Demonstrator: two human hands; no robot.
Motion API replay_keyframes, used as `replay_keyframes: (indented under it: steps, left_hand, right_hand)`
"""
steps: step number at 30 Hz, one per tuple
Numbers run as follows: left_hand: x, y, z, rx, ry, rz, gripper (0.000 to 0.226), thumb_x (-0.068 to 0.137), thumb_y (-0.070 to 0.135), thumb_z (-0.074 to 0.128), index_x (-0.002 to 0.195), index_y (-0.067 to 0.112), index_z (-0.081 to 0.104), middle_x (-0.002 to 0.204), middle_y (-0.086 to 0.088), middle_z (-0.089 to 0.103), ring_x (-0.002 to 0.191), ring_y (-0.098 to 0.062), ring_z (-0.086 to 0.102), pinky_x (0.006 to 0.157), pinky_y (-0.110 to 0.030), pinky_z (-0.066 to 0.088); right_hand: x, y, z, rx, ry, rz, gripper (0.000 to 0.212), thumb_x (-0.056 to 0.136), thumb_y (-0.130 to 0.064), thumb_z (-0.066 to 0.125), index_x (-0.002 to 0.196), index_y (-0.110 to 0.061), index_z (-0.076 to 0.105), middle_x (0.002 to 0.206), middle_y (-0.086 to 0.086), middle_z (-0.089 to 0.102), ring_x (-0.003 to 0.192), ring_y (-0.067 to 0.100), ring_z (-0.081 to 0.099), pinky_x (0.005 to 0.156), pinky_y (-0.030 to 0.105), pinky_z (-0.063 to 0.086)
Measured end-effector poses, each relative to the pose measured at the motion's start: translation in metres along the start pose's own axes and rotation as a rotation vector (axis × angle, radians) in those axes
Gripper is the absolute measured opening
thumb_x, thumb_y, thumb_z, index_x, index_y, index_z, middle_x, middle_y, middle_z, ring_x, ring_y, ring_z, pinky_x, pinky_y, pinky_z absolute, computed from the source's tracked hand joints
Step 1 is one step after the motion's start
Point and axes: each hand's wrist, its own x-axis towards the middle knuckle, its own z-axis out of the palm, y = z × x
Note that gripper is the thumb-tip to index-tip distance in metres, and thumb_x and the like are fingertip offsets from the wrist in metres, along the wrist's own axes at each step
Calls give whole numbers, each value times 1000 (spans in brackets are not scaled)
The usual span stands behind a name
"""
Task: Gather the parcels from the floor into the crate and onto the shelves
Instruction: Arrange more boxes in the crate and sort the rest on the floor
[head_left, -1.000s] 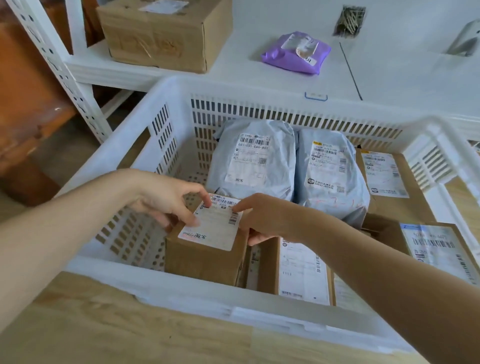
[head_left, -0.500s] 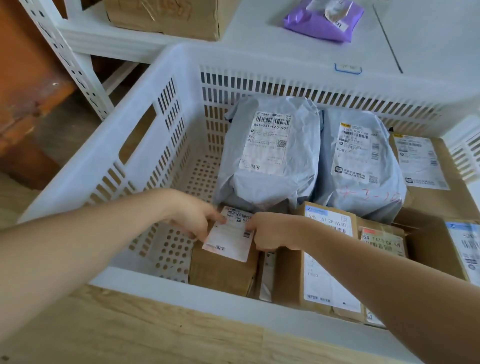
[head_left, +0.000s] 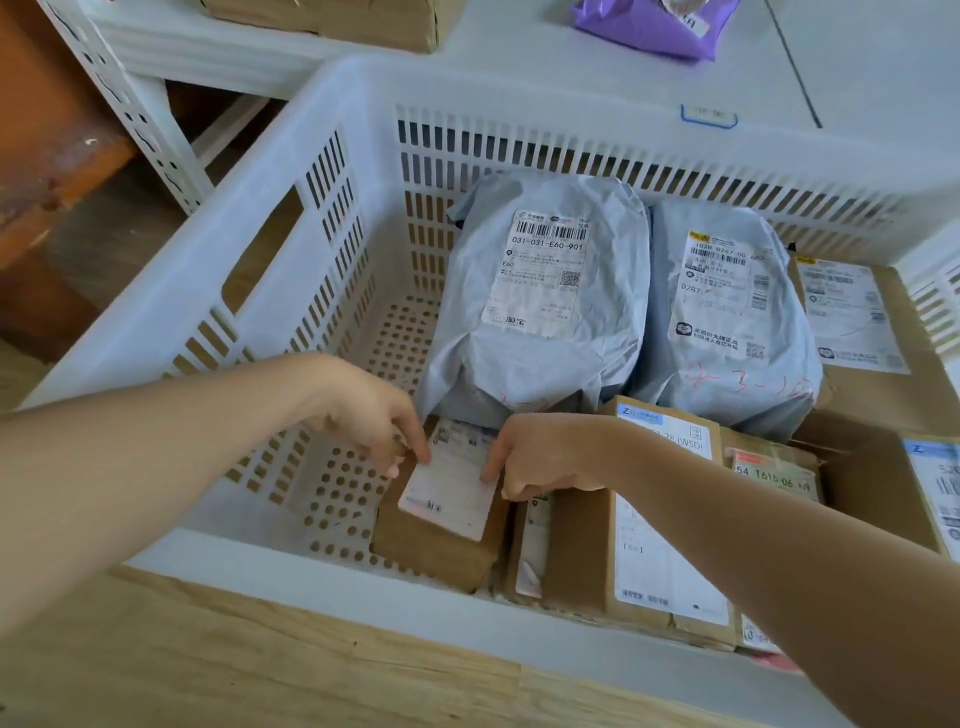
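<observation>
Small cardboard box (head_left: 441, 525) sits low in the white crate (head_left: 291, 218), near its front wall, just left of a row of upright cartons (head_left: 623, 545) and in front of two grey poly mailers (head_left: 540, 301). White label faces up.

Left hand (head_left: 363, 415): fingers curled down, pinching the box's top left edge. Right hand (head_left: 540, 457): fingers curled over the top right edge, between box and neighbouring carton. Both hands are narrow and holding the box, one on each side.

Handling, judged: box looks light, since fingertips alone manage it. Cardboard is stiff, with square edges that offer firm purchase; surface is dry and not slippery. Label is glossy, so better to grip bare board at the side edges than on the label. Contents unknown, so fragility cannot be told.

Perforated crate floor is bare to the left of the box. A purple mailer (head_left: 654, 21) lies on the shelf (head_left: 519, 47) beyond the crate.
</observation>
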Motion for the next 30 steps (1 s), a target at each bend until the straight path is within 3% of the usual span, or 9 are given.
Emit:
replay_keyframes:
  steps: [3,6,8,10,12,14,20,24,30]
  left_hand:
    - [7,6,14,190,-102,-116,59,92,8,56,145,22,34,156,2,21,142,-16,26,112,-28,31]
    - [11,7,19,287,-138,-169,66,93,5,51,148,29,24,159,2,12,144,-20,20,113,-31,30]
    - [9,6,18,329,-159,-172,73,91,-1,48,148,36,21,159,4,10,145,-19,18,114,-32,29]
    - [4,9,17,373,-190,-173,77,90,-5,45,147,40,19,159,4,10,145,-19,18,114,-35,29]
    - [-1,16,15,418,-173,-178,73,89,-6,42,146,38,25,158,4,16,144,-20,22,114,-36,30]
    - [-7,21,11,401,-124,-164,61,91,-2,43,142,32,38,153,4,29,139,-19,32,111,-36,34]
    - [-40,48,2,370,163,-155,25,92,21,50,113,15,63,87,3,60,66,-9,52,59,-20,44]
    - [-70,72,7,360,526,-88,26,89,27,52,68,16,60,61,1,52,55,-14,47,55,-23,38]
    - [-99,129,26,254,860,-75,33,89,33,51,62,14,45,56,1,36,50,-14,35,50,-25,24]
  right_hand:
    - [5,-12,19,-117,-124,33,47,90,8,40,135,-3,45,139,6,46,113,20,53,79,18,45]
    - [13,-15,29,-326,-147,64,46,90,5,35,135,-1,46,140,15,46,123,31,50,95,32,46]
    - [9,-12,24,-409,-147,34,44,89,5,37,131,3,50,131,17,54,106,29,57,80,25,50]
    - [2,-8,18,-432,-80,-6,28,89,3,39,107,5,60,93,11,59,74,21,50,53,17,37]
    - [-4,-6,14,-460,28,-17,22,88,2,38,69,-3,48,67,4,39,56,16,35,47,20,27]
    - [-14,-8,10,-491,120,-39,32,90,-2,38,59,-8,36,62,3,35,53,15,33,48,21,29]
    - [-64,-2,-10,-462,476,-58,26,90,-10,41,113,-8,55,109,9,55,91,26,54,67,30,41]
    - [-104,15,-16,-436,618,-28,29,92,-17,39,116,-7,52,117,10,51,105,30,53,71,32,39]
    - [-174,48,-24,-453,767,34,26,95,-28,38,107,-12,55,94,6,54,80,23,48,65,30,37]
